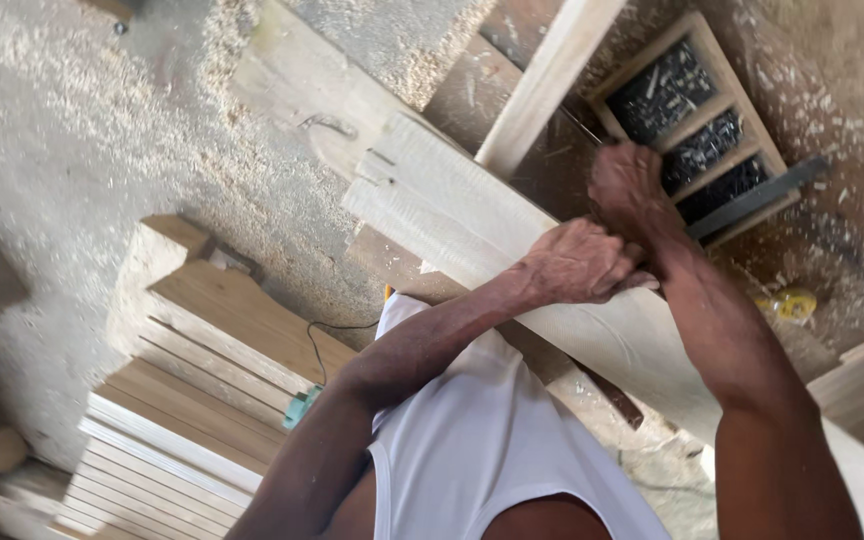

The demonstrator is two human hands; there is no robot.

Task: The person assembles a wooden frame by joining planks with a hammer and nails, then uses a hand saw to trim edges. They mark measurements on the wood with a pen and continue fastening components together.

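A long pale wooden plank (pixel 452 205) runs diagonally across the workbench from upper left to lower right. My left hand (pixel 577 262) rests on the plank's upper face, fingers curled over its far edge. My right hand (pixel 627 185) is just beyond it, closed in a fist at the plank's edge; what it grips is hidden by the hand. A second narrower pale board (pixel 547 80) crosses above the plank toward the top. My white sleeveless shirt (pixel 482 440) fills the lower middle.
A wooden compartment tray (pixel 742 110) holding dark nails or screws sits at upper right, a dark flat bar (pixel 757 195) across it. Stacked boards (pixel 192 380) lie lower left beside a teal power tool (pixel 300 405) with a cord. Sawdust covers the floor (pixel 62 130). A yellow object (pixel 790 303) lies right.
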